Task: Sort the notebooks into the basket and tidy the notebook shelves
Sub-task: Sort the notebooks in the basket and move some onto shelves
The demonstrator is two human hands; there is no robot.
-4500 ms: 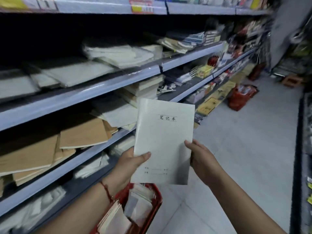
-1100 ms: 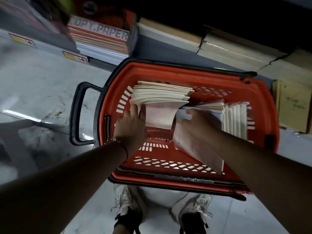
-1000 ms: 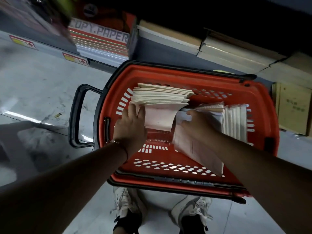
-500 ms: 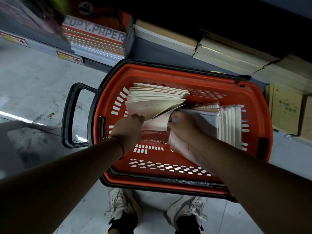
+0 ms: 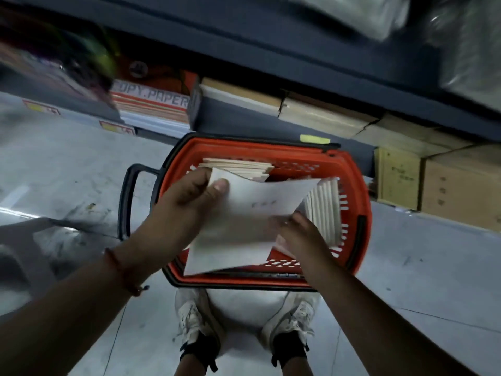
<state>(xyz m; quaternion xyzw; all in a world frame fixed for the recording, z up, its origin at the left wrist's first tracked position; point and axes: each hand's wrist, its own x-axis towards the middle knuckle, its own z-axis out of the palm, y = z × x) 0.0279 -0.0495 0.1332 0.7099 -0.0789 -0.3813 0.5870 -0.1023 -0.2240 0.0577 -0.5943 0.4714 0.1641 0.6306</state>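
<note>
A red basket (image 5: pixel 355 185) with a black handle (image 5: pixel 127 202) stands on the floor by my feet. Inside it lie a stack of cream notebooks (image 5: pixel 238 165) at the far side and a row of white notebooks (image 5: pixel 325 210) on edge at the right. Above the basket I hold a white notebook (image 5: pixel 244 226), blurred by motion. My left hand (image 5: pixel 184 210) grips its upper left corner, thumb on the cover. My right hand (image 5: pixel 301 234) rests on its right lower part, fingers on the cover.
The bottom shelf behind the basket holds a box marked COPY PAPER (image 5: pixel 151 104), flat brown packs (image 5: pixel 320 115) and cardboard boxes (image 5: pixel 439 183). A dark shelf edge (image 5: pixel 271 42) overhangs at the top. My two shoes (image 5: pixel 244 318) stand just before the basket.
Both hands have risen out of the basket with a white notebook held between them; half a second ago they were down among the notebooks inside it. The camera has pulled back and up.
</note>
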